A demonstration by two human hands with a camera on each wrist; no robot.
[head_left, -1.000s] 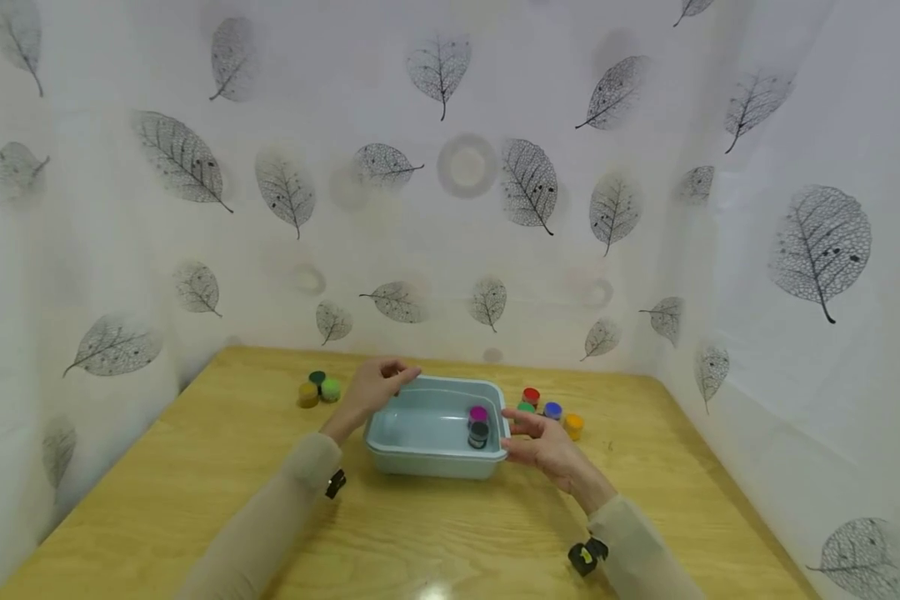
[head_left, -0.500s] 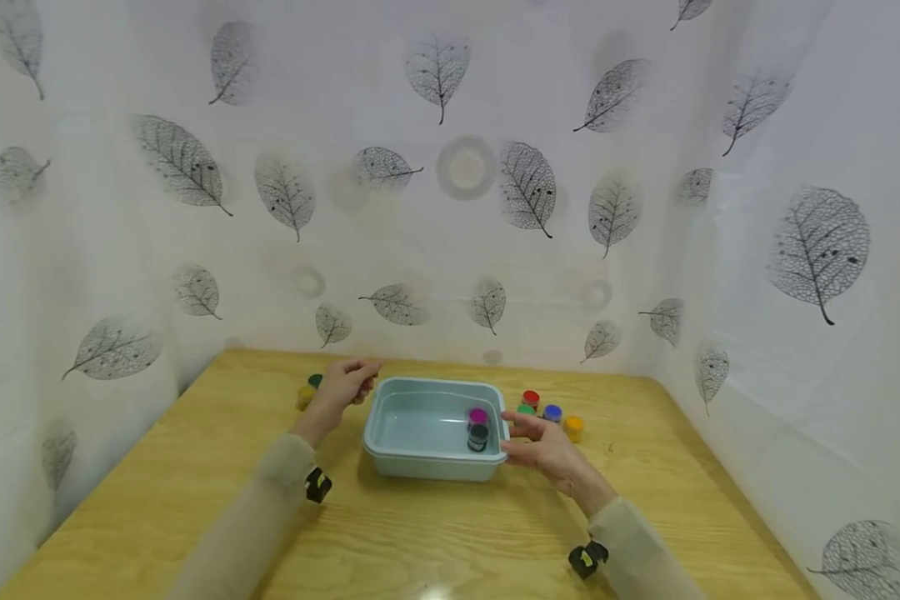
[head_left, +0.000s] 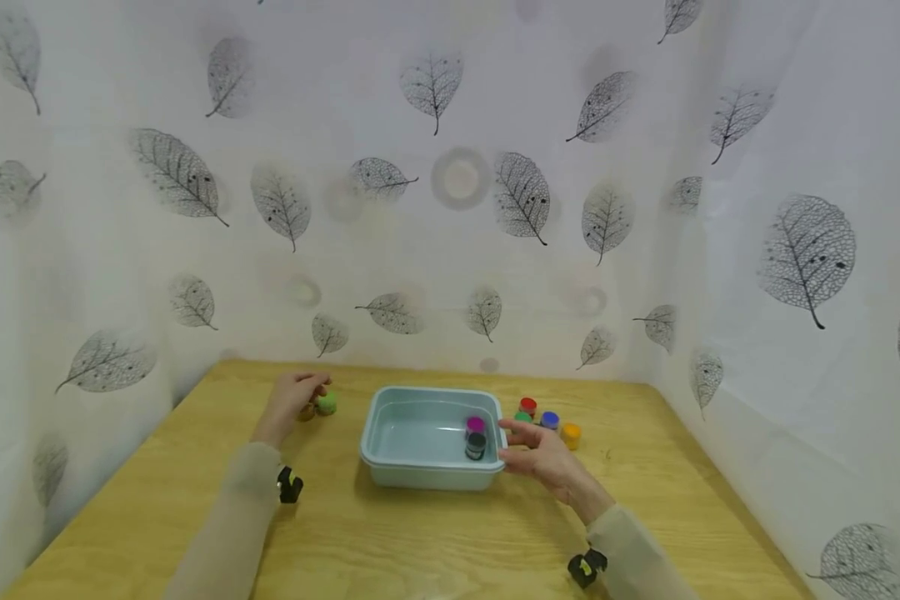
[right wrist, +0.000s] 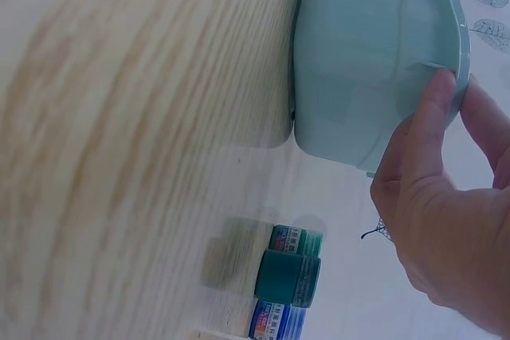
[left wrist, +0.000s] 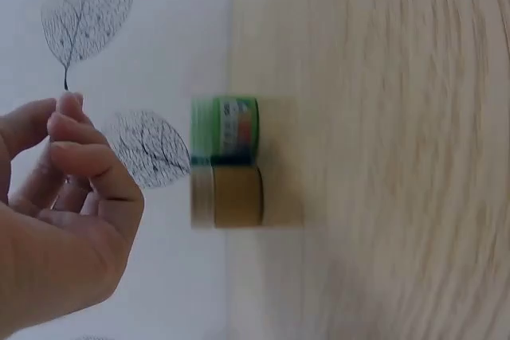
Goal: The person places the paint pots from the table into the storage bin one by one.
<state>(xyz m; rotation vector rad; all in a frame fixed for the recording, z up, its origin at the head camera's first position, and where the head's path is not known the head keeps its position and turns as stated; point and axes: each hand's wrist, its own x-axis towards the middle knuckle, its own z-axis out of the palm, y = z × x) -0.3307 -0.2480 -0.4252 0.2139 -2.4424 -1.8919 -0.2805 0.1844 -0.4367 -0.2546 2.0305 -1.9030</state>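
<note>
My left hand [head_left: 292, 404] hovers by the jars on the left, fingers loosely bent and holding nothing. Beside it stand a light green paint jar [left wrist: 227, 127] and a brownish-yellow paint jar [left wrist: 231, 197]; a sliver of a dark green one [left wrist: 215, 161] shows between them in the left wrist view. My right hand [head_left: 547, 462] grips the right rim of a pale blue plastic basin [head_left: 435, 479], its fingertips on the rim in the right wrist view. Inside the basin, at its right end, sit a magenta-lidded jar [head_left: 476, 426] and a black-lidded jar [head_left: 476, 446].
Right of the basin several more paint jars stand together: red [head_left: 528, 407], green [head_left: 522, 418], blue [head_left: 550, 421] and orange [head_left: 571, 436]. The wooden table [head_left: 420, 542] ends at a leaf-print curtain [head_left: 450, 250] behind and at the sides.
My left hand has left the basin's far-left rim and moved left to the jars there. The right hand stays at the basin's right rim.
</note>
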